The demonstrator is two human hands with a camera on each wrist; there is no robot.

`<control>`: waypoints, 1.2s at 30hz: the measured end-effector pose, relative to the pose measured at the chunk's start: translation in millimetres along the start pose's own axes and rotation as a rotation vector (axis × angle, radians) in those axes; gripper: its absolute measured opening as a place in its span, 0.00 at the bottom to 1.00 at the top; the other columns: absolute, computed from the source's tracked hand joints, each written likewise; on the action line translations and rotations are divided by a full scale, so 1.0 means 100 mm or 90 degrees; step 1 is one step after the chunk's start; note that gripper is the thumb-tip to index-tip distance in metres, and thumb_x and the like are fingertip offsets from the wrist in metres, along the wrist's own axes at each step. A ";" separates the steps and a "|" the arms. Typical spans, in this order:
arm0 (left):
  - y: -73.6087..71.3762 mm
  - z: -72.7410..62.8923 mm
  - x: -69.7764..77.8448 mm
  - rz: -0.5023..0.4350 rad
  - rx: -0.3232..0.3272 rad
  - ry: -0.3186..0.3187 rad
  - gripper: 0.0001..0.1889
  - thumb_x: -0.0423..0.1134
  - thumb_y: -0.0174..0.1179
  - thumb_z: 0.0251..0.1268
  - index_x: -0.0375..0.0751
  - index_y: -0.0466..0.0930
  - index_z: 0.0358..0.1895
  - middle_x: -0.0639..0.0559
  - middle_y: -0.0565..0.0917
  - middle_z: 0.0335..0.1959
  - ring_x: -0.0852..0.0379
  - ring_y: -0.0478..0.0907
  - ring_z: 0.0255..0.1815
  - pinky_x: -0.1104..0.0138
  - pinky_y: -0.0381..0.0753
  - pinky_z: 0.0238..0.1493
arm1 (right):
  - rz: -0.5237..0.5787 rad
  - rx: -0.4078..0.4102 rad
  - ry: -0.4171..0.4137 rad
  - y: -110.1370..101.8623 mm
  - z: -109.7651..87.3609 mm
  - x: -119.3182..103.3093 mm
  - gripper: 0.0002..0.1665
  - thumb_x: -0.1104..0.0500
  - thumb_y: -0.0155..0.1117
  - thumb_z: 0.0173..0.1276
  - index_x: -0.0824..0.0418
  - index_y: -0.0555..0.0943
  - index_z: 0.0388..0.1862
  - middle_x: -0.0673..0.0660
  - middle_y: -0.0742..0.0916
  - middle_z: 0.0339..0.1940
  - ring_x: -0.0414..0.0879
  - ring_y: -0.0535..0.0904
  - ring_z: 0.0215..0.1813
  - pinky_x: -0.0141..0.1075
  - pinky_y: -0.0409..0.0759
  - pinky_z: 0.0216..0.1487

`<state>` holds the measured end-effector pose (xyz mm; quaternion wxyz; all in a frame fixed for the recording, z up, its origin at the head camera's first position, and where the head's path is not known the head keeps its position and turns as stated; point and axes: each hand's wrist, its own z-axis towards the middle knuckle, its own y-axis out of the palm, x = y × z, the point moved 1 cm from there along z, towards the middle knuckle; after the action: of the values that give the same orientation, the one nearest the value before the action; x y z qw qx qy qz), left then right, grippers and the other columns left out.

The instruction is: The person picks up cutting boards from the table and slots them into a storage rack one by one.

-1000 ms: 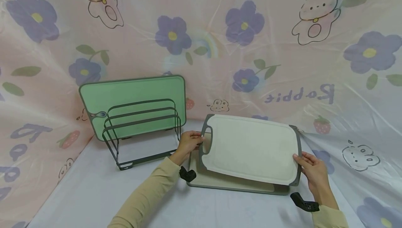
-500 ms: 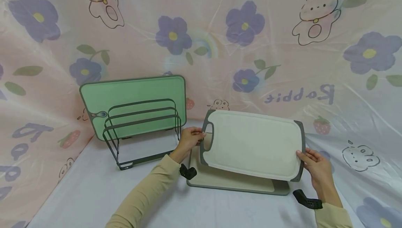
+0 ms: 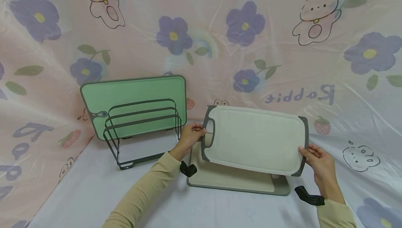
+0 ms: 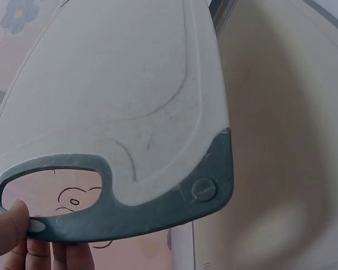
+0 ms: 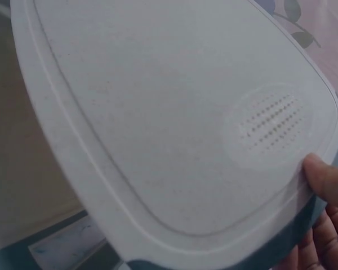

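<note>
The white board [image 3: 255,139] is held in the air by both hands, tilted with its far edge raised, above the beige board [image 3: 233,181] that lies flat on the table [image 3: 94,193]. The left hand [image 3: 191,137] is extended from a beige sleeve [image 3: 144,193] and pinches the grey handle end beside the oval handle hole; in the left wrist view the thumb is seen on top of the grey handle and the fingers [image 4: 67,256] beneath it. The right hand [image 3: 320,167] grips the opposite grey end, thumb on the upper face by the dotted patch, fingers curled under.

The rack [image 3: 142,132] stands well to the left of the boards. A green board [image 3: 125,92] is held upright in its rearmost slot; the front slots are unfilled.
</note>
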<state>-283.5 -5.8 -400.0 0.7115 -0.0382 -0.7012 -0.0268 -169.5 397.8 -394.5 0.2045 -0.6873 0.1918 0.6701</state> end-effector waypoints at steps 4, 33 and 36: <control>0.01 0.01 0.07 0.000 0.001 0.009 0.09 0.29 0.66 0.61 0.29 0.80 0.43 0.46 0.80 0.33 0.58 0.78 0.29 0.63 0.84 0.34 | 0.004 -0.007 -0.017 0.00 0.02 -0.05 0.15 0.58 0.76 0.57 0.53 0.78 0.38 0.43 0.82 0.27 0.34 0.79 0.29 0.24 0.79 0.30; -0.07 0.11 0.65 0.025 -0.020 0.098 0.10 0.26 0.65 0.61 0.29 0.78 0.45 0.42 0.80 0.39 0.53 0.80 0.34 0.62 0.85 0.36 | 0.046 -0.021 -0.087 0.05 0.11 -0.46 0.14 0.59 0.77 0.56 0.55 0.79 0.37 0.44 0.84 0.28 0.35 0.78 0.30 0.23 0.77 0.29; -0.08 0.13 0.68 0.021 -0.016 0.098 0.10 0.25 0.64 0.61 0.29 0.78 0.45 0.42 0.79 0.39 0.53 0.80 0.34 0.62 0.85 0.37 | 0.051 -0.022 -0.088 0.07 0.11 -0.49 0.13 0.60 0.77 0.55 0.55 0.80 0.36 0.44 0.84 0.28 0.35 0.78 0.30 0.23 0.77 0.29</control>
<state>-296.4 -11.6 -332.1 0.7633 -0.0567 -0.6430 -0.0266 -184.4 397.4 -346.0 0.1781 -0.6348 0.1934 0.7266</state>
